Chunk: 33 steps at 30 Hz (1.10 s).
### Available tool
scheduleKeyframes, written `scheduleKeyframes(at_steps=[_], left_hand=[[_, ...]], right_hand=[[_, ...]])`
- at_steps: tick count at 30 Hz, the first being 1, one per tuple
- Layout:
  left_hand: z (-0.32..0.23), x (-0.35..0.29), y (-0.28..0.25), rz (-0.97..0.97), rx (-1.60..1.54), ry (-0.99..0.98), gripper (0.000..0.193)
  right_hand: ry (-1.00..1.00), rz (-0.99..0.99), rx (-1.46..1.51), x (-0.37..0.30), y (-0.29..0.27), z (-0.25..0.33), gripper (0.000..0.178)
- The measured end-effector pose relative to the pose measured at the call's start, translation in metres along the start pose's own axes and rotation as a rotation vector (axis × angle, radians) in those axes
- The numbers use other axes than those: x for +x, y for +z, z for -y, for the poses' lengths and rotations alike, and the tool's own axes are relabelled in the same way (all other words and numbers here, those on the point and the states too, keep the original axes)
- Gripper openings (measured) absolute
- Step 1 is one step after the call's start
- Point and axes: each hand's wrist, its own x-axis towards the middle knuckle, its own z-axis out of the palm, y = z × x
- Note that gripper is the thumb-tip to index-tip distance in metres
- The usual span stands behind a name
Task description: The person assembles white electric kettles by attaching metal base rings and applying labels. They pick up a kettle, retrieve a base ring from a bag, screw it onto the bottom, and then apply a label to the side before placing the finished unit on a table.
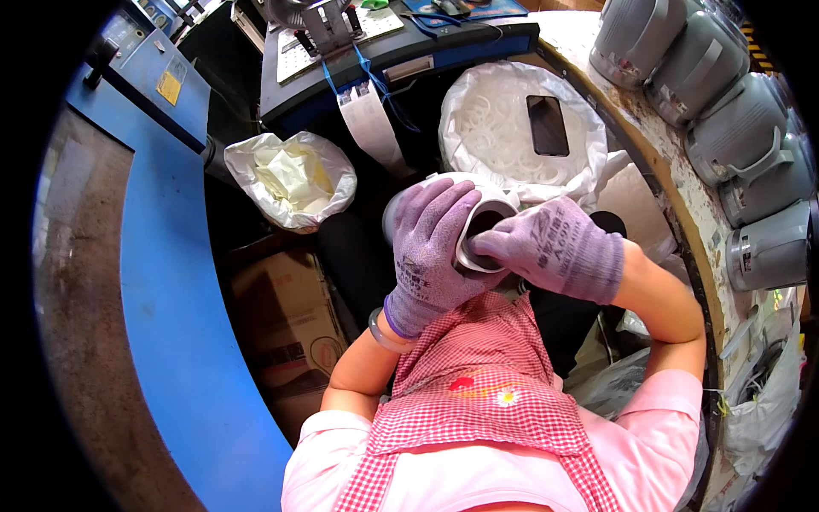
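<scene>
A pale grey-white, jug-like vessel [502, 206] lies across my lap with its round, dark mouth turned toward me. My left hand [428, 247] wears a light purple printed glove. Its fingers are wrapped over the vessel's side and hold it steady. My right hand [546, 247], gloved the same way, is closed at the mouth, its fingertips reaching over the rim into the opening. Whether those fingertips pinch something small is hidden. Just beyond the vessel sits a white-lined tub [452, 128] of translucent white rings [490, 128].
A black phone [548, 125] rests on the rings. Left of them stands a bag-lined bin [247, 166] with pale yellow sheets. Several grey jugs [708, 77] line the curved bench [674, 200] at right. A blue surface [162, 299] runs along the left, near a cardboard box [286, 307].
</scene>
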Motion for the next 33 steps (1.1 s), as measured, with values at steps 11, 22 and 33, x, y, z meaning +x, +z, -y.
scheduleKeyframes(at_steps=[11, 22, 33], left_hand=[[0.031, -0.014, -0.051, -0.459, -0.012, -0.099, 0.093], [0.051, -0.183, 0.004, 0.138, -0.034, -0.538, 0.101], [0.065, -0.197, 0.009, 0.084, -0.112, -0.584, 0.097]], right_hand=[[0.12, -0.81, 0.857, -0.006, -0.028, -0.036, 0.036], [-0.014, -0.373, 0.391, 0.173, 0.036, -0.124, 0.029], [-0.244, -0.037, -0.331, 0.227, 0.069, -0.121, 0.026]])
